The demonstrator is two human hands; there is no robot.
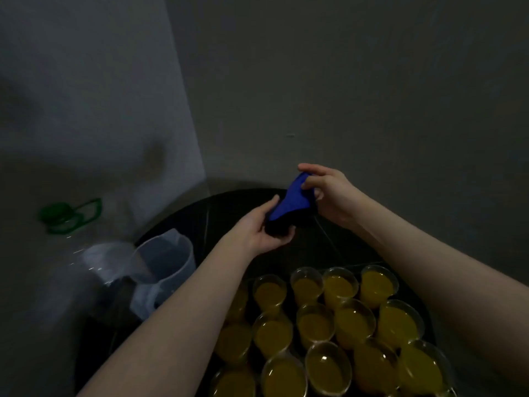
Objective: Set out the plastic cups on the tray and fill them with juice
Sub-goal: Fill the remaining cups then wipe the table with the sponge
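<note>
Hands: left hand point(264, 230) and right hand point(325, 190) both pinch a blue cloth point(289, 200) above the table's point(206, 213) far edge.
Cups: juice-filled plastic cups point(337, 325) crowd the near edge, below both forearms.
Left edge: clear jug point(164, 262).

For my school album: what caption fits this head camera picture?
Both hands, left and right, hold a blue cloth above cups of orange juice.

Clear, glossy plastic cups point(340, 285) of orange juice caught small highlights on their thin rims, crowded on a dark tray point(429, 325). A soft, matt blue cloth point(293, 200) looked nubbly between two bare hands. Beside them stood a translucent, frosted plastic jug point(169, 259) and a clear, shiny green-capped plastic bottle point(71, 216).
</note>
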